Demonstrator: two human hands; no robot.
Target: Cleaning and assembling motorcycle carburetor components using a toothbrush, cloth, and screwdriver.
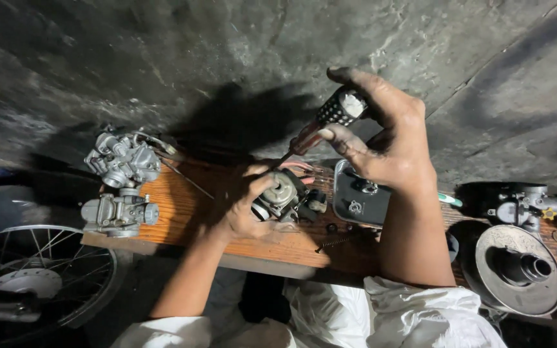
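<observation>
My left hand (243,203) grips a grey metal carburetor (280,195) and steadies it on a wooden bench (182,216). My right hand (385,138) holds a screwdriver (320,125) by its black, dotted handle. The shaft slants down to the left and its tip meets the top of the carburetor, just by my left thumb. Both hands are smeared with grease. A dark metal cover (359,196) with small fittings lies just right of the carburetor, under my right wrist.
Two more carburetors (122,160) (118,212) sit at the bench's left end. A round clutch pulley (517,267) and another carburetor (530,205) lie at the right. A spoked wheel (40,277) is low on the left. A small spring (336,241) rests on the bench.
</observation>
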